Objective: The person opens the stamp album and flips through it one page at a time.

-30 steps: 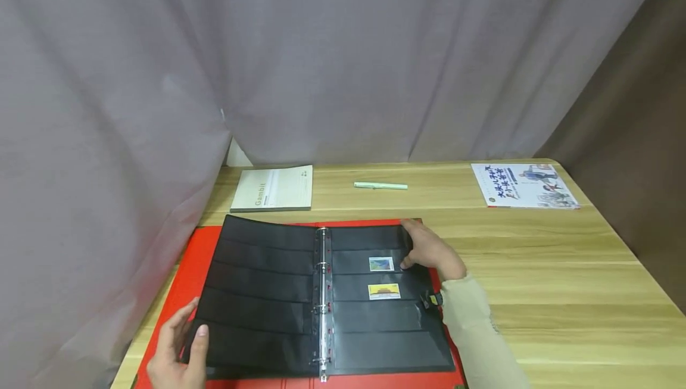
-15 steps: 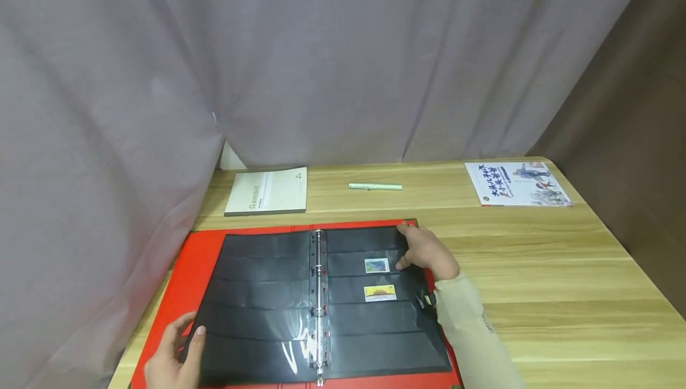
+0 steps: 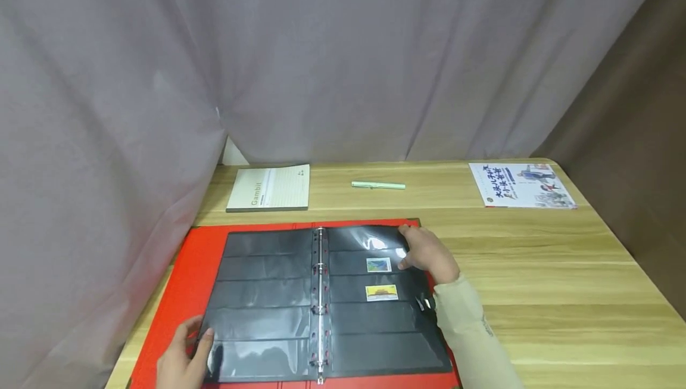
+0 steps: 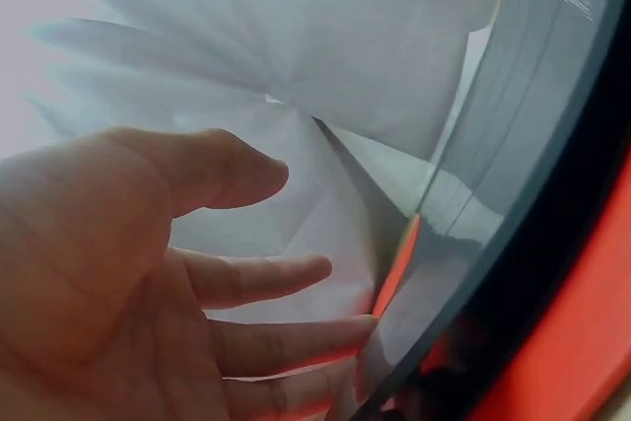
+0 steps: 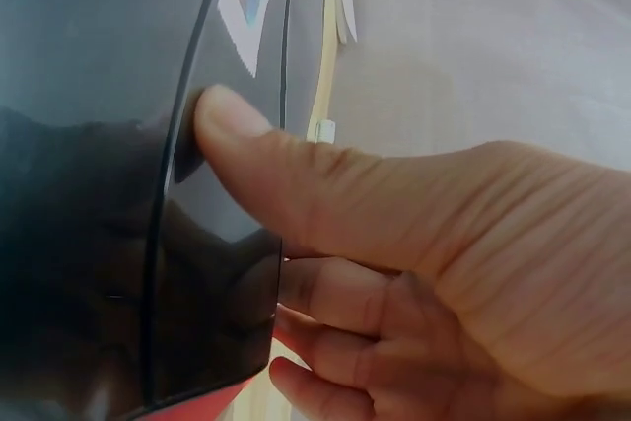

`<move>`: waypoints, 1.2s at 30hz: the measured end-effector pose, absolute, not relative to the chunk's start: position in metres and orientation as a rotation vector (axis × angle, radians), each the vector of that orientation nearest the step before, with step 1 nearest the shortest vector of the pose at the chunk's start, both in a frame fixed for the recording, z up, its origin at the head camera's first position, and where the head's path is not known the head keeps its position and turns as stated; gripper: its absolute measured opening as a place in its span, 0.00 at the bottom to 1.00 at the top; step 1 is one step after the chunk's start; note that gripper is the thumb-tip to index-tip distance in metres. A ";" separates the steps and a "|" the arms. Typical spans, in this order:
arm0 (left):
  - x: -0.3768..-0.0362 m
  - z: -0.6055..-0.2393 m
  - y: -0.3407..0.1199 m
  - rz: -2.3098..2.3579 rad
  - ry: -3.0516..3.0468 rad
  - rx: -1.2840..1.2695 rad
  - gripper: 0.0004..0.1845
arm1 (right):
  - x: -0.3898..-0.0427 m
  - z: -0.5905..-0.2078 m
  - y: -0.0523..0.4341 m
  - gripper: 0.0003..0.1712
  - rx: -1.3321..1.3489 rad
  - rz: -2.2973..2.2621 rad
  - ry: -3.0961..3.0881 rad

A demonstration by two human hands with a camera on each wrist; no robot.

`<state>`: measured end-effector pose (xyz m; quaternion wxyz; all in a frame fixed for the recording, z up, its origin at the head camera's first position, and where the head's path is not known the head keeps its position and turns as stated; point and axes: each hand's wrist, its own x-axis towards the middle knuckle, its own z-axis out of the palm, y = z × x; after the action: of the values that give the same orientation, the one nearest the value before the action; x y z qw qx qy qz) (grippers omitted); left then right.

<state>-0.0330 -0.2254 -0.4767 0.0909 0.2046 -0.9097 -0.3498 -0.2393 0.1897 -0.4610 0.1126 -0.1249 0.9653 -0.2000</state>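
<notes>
A red stamp album (image 3: 174, 282) lies spread on the table, with metal rings (image 3: 320, 299) down its middle. My left hand (image 3: 184, 353) is at the outer edge of the black left page (image 3: 262, 293). In the left wrist view its thumb stands apart from the fingers, and fingertips come up to the page edge. My right hand (image 3: 429, 252) pinches the outer edge of the right page (image 3: 388, 350), thumb on top and fingers behind it in the right wrist view. That page holds a blue-green stamp (image 3: 379, 265) and a yellow stamp (image 3: 382, 293) in separate strips.
Behind the album lie a notebook (image 3: 268, 188) on the left, a pale green pen (image 3: 377, 185) in the middle and a picture book (image 3: 522, 185) at the right. Grey curtains (image 3: 343, 67) hang along the table's back and left. Bare wood (image 3: 546, 282) extends to the right.
The left page, raised and curved before, has come down flatter on the left. My left hand has shifted slightly right. My right hand keeps its place, and glare now shows on the upper right page.
</notes>
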 end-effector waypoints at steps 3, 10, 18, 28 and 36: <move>-0.036 -0.480 -0.226 -1.053 -2.762 0.626 0.24 | -0.238 -0.461 0.189 0.47 -0.370 -0.580 2.843; -0.046 -0.479 -0.224 -1.062 -2.871 0.614 0.28 | -0.237 -0.458 0.186 0.41 -0.399 -0.521 2.923; -0.050 -0.475 -0.209 -1.016 -2.818 0.524 0.31 | -0.228 -0.453 0.173 0.27 -0.398 -0.428 3.035; -0.070 -0.468 -0.189 -1.016 -2.988 0.424 0.37 | -0.218 -0.460 0.171 0.21 -0.415 -0.487 3.197; -0.078 -0.471 -0.175 -1.013 -3.040 0.309 0.39 | -0.207 -0.470 0.172 0.33 -0.400 -0.697 3.234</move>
<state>-0.0779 -0.1748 -0.4713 -0.0385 0.0958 -0.9437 -0.3143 -0.2066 0.1721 -0.4697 -0.0951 -0.1194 0.9661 -0.2081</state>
